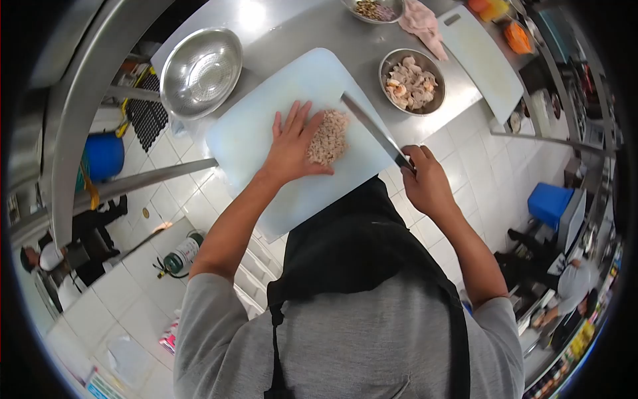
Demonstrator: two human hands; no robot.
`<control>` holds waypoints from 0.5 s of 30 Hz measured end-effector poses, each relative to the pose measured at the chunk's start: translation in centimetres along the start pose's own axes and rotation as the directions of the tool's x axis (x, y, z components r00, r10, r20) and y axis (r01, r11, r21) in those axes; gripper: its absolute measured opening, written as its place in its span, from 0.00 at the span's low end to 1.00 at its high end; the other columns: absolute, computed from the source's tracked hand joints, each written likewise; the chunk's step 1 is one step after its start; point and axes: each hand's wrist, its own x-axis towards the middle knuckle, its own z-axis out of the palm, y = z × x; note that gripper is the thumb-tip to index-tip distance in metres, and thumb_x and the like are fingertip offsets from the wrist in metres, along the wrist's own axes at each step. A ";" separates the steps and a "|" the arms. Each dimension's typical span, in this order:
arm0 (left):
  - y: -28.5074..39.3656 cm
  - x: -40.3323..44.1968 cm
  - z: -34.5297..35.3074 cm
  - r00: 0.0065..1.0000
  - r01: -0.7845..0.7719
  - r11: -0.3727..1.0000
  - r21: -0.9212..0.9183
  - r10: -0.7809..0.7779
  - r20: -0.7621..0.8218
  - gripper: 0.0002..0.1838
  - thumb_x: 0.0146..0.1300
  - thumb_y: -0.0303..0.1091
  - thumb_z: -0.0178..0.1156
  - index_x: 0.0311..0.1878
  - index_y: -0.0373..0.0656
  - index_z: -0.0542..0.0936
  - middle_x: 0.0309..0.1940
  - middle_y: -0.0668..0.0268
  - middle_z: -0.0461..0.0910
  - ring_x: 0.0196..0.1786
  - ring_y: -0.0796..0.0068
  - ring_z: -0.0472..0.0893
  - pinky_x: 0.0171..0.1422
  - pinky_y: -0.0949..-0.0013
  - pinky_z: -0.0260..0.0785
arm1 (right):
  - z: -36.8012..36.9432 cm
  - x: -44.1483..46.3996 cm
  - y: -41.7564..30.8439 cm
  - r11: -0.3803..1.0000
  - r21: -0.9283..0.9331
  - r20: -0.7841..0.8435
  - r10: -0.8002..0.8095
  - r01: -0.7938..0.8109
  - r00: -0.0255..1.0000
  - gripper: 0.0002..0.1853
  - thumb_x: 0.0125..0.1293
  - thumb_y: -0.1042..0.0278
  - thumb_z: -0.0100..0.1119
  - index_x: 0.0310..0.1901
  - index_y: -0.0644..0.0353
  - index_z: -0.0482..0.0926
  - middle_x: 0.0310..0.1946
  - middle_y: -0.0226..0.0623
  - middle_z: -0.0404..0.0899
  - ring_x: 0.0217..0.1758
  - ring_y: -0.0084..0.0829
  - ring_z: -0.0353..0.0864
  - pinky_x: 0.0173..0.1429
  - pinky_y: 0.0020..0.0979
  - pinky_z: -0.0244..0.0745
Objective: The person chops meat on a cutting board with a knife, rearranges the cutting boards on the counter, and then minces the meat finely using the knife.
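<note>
A pale cutting board [252,133] lies on the steel counter with a heap of finely chopped, pinkish-grey food [328,138] near its middle. Against the left side of the heap rests my left hand [292,143], fingers spread, holding nothing. My right hand [425,183] is closed round the handle of a knife [372,128], whose blade slants over the board to the right of the heap. Beyond the board's right edge stands a steel bowl [412,81] of pale pieces that look like shrimp.
An empty steel bowl [201,73] stands at the back left. Behind the board are a small bowl [375,9] and a pink cloth [423,25]. Another white board [482,63] lies at the right. Two other people are far off, left [53,256] and right [575,286].
</note>
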 end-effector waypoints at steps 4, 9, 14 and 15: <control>0.5 3.4 0.9 0.989 -0.149 0.989 0.009 0.149 0.019 0.75 0.40 0.72 0.86 0.89 0.46 0.63 0.91 0.55 0.57 0.95 0.48 0.47 0.93 0.29 0.32 | 3.9 0.7 -2.0 0.987 0.027 -0.079 0.163 -0.161 0.984 0.20 0.72 0.77 0.64 0.64 0.65 0.80 0.52 0.60 0.83 0.53 0.65 0.87 0.58 0.59 0.83; 0.8 2.1 1.0 0.986 -0.165 0.986 -0.020 0.166 0.026 0.72 0.43 0.72 0.85 0.87 0.42 0.64 0.87 0.55 0.64 0.92 0.47 0.54 0.93 0.32 0.37 | 6.0 0.5 -3.8 0.970 -0.117 -0.013 0.211 -0.211 0.977 0.17 0.73 0.76 0.61 0.61 0.66 0.75 0.50 0.63 0.83 0.48 0.66 0.89 0.52 0.59 0.87; 1.6 2.5 1.7 0.974 -0.167 0.985 -0.049 0.157 -0.165 0.54 0.62 0.60 0.80 0.84 0.42 0.69 0.83 0.58 0.70 0.87 0.48 0.63 0.89 0.40 0.49 | 6.9 0.0 -4.3 0.964 -0.136 -0.063 0.220 -0.227 0.973 0.15 0.68 0.80 0.58 0.56 0.69 0.73 0.50 0.63 0.83 0.44 0.66 0.90 0.48 0.58 0.88; 1.5 3.5 1.5 0.964 -0.212 0.976 -0.039 0.203 -0.171 0.49 0.64 0.57 0.78 0.82 0.42 0.71 0.80 0.58 0.72 0.85 0.48 0.65 0.87 0.41 0.52 | 7.2 -0.2 -4.4 0.965 -0.124 -0.072 0.222 -0.230 0.972 0.15 0.68 0.81 0.57 0.56 0.69 0.73 0.49 0.63 0.83 0.43 0.65 0.90 0.47 0.58 0.88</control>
